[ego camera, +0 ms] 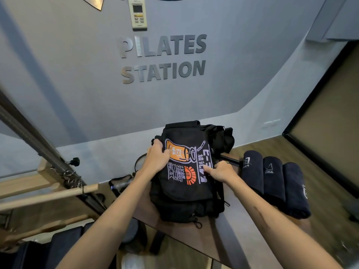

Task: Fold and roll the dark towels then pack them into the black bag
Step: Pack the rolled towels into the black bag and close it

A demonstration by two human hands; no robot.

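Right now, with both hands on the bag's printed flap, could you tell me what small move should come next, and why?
Probably lift the flap back to open the black bag. Both the left hand and right hand grip its edges, and three rolled towels lie beside it unpacked.

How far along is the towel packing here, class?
Done: three towels lie rolled side by side on the table, right of the bag. In hand: the left hand and right hand hold the bag's flap. Left: no towel visibly packed yet.

Left fingertips (155,144) hidden behind the black bag (186,187)
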